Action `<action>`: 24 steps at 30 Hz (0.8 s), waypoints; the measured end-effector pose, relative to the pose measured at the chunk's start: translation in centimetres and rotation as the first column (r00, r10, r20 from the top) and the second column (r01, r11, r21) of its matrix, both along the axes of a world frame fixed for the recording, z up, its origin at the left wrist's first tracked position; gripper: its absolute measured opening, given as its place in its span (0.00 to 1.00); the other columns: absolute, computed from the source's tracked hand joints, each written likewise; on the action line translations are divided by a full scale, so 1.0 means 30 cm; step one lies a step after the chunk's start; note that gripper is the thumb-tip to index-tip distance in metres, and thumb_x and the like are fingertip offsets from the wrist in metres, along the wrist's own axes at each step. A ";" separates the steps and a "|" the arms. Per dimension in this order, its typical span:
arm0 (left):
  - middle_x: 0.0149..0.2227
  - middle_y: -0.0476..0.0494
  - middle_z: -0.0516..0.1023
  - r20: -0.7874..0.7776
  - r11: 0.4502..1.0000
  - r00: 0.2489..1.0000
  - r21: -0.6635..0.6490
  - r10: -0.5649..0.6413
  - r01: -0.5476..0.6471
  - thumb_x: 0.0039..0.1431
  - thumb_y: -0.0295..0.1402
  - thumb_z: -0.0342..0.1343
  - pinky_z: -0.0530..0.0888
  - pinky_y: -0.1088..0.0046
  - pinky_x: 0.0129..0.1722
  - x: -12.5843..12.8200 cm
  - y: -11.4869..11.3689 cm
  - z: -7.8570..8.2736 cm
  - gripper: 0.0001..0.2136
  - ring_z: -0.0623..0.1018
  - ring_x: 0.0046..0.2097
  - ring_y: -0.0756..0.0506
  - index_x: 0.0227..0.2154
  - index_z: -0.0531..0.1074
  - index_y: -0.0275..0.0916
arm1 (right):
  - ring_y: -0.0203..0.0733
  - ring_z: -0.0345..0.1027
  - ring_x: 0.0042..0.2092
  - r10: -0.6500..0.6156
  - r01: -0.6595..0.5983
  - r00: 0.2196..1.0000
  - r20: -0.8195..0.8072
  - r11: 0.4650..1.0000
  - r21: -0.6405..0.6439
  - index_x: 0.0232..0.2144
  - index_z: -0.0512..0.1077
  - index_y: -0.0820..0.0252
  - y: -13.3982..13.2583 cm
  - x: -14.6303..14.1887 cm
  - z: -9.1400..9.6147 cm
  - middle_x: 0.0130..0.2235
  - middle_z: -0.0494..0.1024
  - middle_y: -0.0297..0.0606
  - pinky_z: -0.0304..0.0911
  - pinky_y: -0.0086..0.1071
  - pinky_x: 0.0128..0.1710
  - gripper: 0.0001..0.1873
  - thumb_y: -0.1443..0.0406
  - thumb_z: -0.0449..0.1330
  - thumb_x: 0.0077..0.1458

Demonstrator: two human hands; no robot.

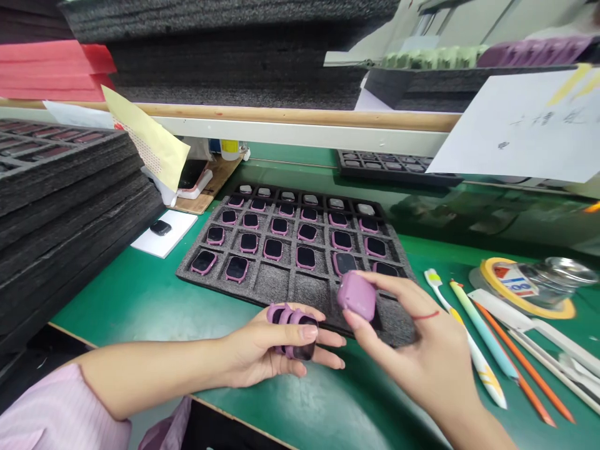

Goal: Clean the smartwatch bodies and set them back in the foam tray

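My left hand (281, 340) is closed around a short stack of smartwatch cases (285, 319) with purple frames and dark faces. Between the thumb and fingers of my right hand (417, 337) is a rounded-square purple watch case (357, 296), its plain purple side toward me. It is above the near right part of a grey foam tray (267, 282). Many of the tray's compartments hold purple-framed watch cases with black faces, while the far row holds pale grey ones. Two compartments in the nearest row, between my hands and the filled ones, show bare foam.
Stacked black foam trays (70, 187) rise at the left, beside a white card (165, 232) with a dark watch face. Right of the tray lie a toothbrush (469, 344), pens, tweezers and a tape roll (520, 287). A shelf edge (281, 128) crosses overhead.
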State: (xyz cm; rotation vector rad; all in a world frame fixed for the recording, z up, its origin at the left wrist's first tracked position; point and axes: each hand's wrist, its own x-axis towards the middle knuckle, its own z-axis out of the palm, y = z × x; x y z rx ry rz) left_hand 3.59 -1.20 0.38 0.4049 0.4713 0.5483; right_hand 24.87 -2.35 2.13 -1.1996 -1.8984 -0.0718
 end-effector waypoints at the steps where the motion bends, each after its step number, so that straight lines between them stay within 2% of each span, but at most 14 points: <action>1: 0.39 0.39 0.85 -0.022 1.000 1.000 -0.015 0.001 -0.001 0.48 0.34 0.73 0.68 0.84 0.20 -0.003 0.002 0.007 0.19 0.85 0.37 0.44 0.41 0.75 0.36 | 0.47 0.76 0.41 -0.029 0.029 0.999 0.017 1.000 -0.003 0.48 0.71 0.56 0.014 0.010 -0.014 0.42 0.80 0.44 0.73 0.42 0.42 0.15 0.61 0.62 0.59; 3: 0.37 0.40 0.85 -0.052 1.000 0.999 -0.023 0.005 -0.006 0.49 0.38 0.71 0.61 0.84 0.15 -0.009 0.008 0.016 0.18 0.83 0.28 0.47 0.39 0.75 0.36 | 0.49 0.76 0.44 -0.027 0.029 0.997 0.073 0.999 -0.026 0.49 0.71 0.56 0.040 0.020 -0.053 0.43 0.80 0.44 0.73 0.45 0.44 0.16 0.59 0.62 0.60; 5: 0.33 0.42 0.85 -0.066 1.000 0.998 0.004 0.008 -0.008 0.52 0.42 0.67 0.51 0.81 0.12 -0.015 0.011 0.019 0.16 0.74 0.16 0.54 0.38 0.75 0.36 | 0.53 0.75 0.49 0.025 -0.014 0.991 0.129 0.996 -0.084 0.53 0.70 0.56 0.057 0.016 -0.097 0.48 0.80 0.46 0.71 0.51 0.49 0.19 0.58 0.60 0.62; 7: 0.31 0.44 0.85 -0.075 0.999 0.997 0.037 0.008 -0.006 0.54 0.42 0.65 0.45 0.79 0.12 -0.018 0.012 0.017 0.15 0.64 0.12 0.58 0.38 0.75 0.37 | 0.58 0.72 0.55 0.060 -0.037 0.986 0.159 0.988 -0.147 0.55 0.70 0.56 0.062 0.007 -0.128 0.54 0.78 0.49 0.68 0.57 0.53 0.19 0.57 0.57 0.65; 8: 0.32 0.43 0.85 -0.080 0.999 0.997 0.047 0.009 -0.005 0.54 0.41 0.65 0.44 0.79 0.12 -0.018 0.011 0.014 0.14 0.63 0.12 0.58 0.39 0.75 0.37 | 0.59 0.69 0.58 0.064 -0.038 0.986 0.155 0.986 -0.165 0.56 0.69 0.55 0.061 0.003 -0.134 0.57 0.76 0.49 0.66 0.59 0.55 0.19 0.57 0.56 0.65; 10: 0.37 0.40 0.85 -0.082 0.998 0.997 0.057 0.011 -0.006 0.52 0.38 0.67 0.48 0.79 0.14 -0.013 0.008 0.011 0.15 0.68 0.16 0.57 0.41 0.77 0.37 | 0.57 0.67 0.60 0.041 -0.026 0.995 0.086 0.986 -0.163 0.57 0.69 0.54 0.049 -0.004 -0.122 0.58 0.74 0.48 0.65 0.58 0.57 0.18 0.59 0.56 0.66; 12: 0.41 0.38 0.84 -0.075 0.999 0.997 0.050 0.024 -0.020 0.49 0.39 0.69 0.53 0.80 0.17 -0.005 0.005 0.010 0.18 0.72 0.20 0.56 0.41 0.78 0.35 | 0.51 0.70 0.58 0.056 -0.062 0.997 -0.050 0.989 -0.133 0.55 0.69 0.54 0.026 -0.011 -0.088 0.54 0.76 0.47 0.67 0.51 0.57 0.16 0.60 0.57 0.66; 13: 0.40 0.38 0.84 -0.075 0.999 0.997 0.037 0.030 -0.028 0.49 0.41 0.69 0.54 0.80 0.18 -0.001 0.004 0.010 0.19 0.71 0.21 0.56 0.40 0.78 0.34 | 0.49 0.71 0.56 0.102 -0.115 0.988 -0.113 0.987 -0.114 0.53 0.69 0.54 0.012 -0.017 -0.069 0.52 0.77 0.46 0.68 0.47 0.56 0.16 0.58 0.58 0.65; 16: 0.26 0.44 0.78 -0.097 1.000 0.995 -0.003 -0.028 0.028 0.52 0.51 0.64 0.49 0.78 0.17 0.006 0.003 0.017 0.24 0.63 0.18 0.57 0.34 0.78 0.30 | 0.47 0.70 0.54 0.311 -0.324 0.939 -0.148 0.943 -0.072 0.49 0.69 0.56 -0.031 -0.047 -0.023 0.49 0.76 0.45 0.69 0.41 0.55 0.20 0.54 0.66 0.58; 18: 0.17 0.51 0.68 -0.096 0.998 0.993 -0.002 -0.068 0.068 0.53 0.54 0.62 0.45 0.77 0.17 0.008 0.003 0.022 0.25 0.57 0.16 0.57 0.29 0.77 0.30 | 0.46 0.70 0.54 0.377 -0.383 0.921 -0.094 0.921 -0.064 0.45 0.70 0.57 -0.052 -0.072 -0.011 0.49 0.75 0.44 0.70 0.39 0.54 0.18 0.59 0.69 0.56; 19: 0.16 0.54 0.65 -0.085 0.997 0.994 0.004 -0.073 0.073 0.53 0.55 0.62 0.45 0.77 0.17 0.008 0.003 0.024 0.25 0.56 0.16 0.57 0.28 0.75 0.31 | 0.45 0.71 0.54 0.382 -0.387 0.921 -0.079 0.920 -0.059 0.43 0.71 0.57 -0.059 -0.083 -0.008 0.49 0.76 0.44 0.70 0.37 0.53 0.14 0.63 0.69 0.56; 21: 0.17 0.55 0.65 -0.054 0.998 0.996 0.007 -0.065 0.066 0.53 0.54 0.63 0.44 0.78 0.17 0.009 0.002 0.024 0.24 0.55 0.16 0.58 0.26 0.72 0.33 | 0.43 0.73 0.50 0.374 -0.378 0.924 -0.083 0.925 -0.039 0.39 0.73 0.57 -0.066 -0.097 -0.007 0.47 0.76 0.42 0.71 0.36 0.50 0.07 0.69 0.66 0.57; 24: 0.19 0.54 0.65 -0.036 0.996 0.996 0.001 -0.087 0.087 0.55 0.53 0.62 0.44 0.78 0.18 0.012 -0.002 0.019 0.23 0.55 0.17 0.58 0.25 0.69 0.35 | 0.43 0.74 0.47 0.362 -0.363 0.927 -0.094 0.932 0.009 0.36 0.74 0.57 -0.063 -0.103 -0.005 0.43 0.77 0.41 0.72 0.37 0.47 0.05 0.71 0.64 0.57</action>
